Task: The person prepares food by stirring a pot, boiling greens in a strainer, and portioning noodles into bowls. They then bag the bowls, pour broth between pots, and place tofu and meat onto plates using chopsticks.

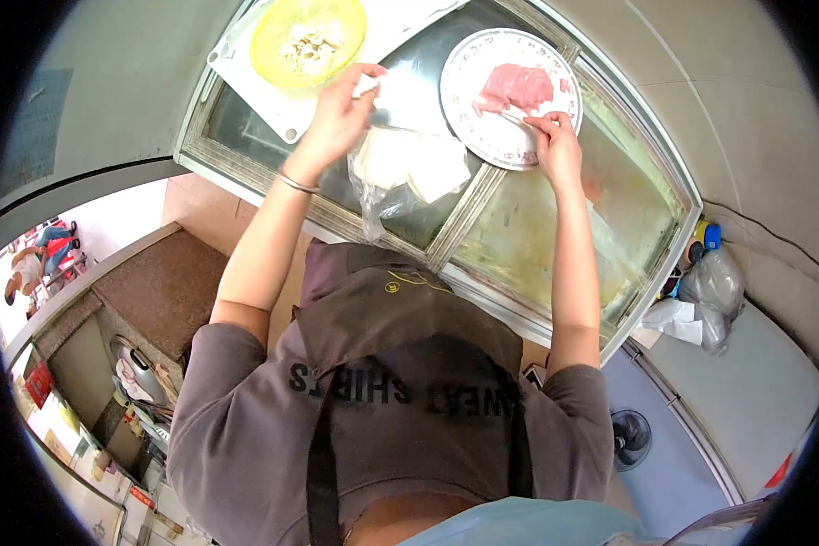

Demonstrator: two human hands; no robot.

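Note:
My left hand (344, 111) is raised with its fingers curled round a small white wonton wrapper (365, 86). Below it lies a stack of pale square wrappers (405, 162) in an open clear plastic bag. My right hand (557, 147) pinches a thin pale stick (516, 118) over the near rim of a patterned white plate (510, 155). The stick's tip is at the edge of pink minced meat (519, 87) on that plate. Beyond my left hand, a yellow bowl (266, 55) holds several small pale folded pieces.
The bowl stands on a white board (246, 86), on a glass-topped, metal-framed counter (555, 246). A tiled wall (728, 100) rises at the right, where a grey plastic bag (712, 282) sits on a white surface. At the lower left is a brown-topped cabinet (159, 282).

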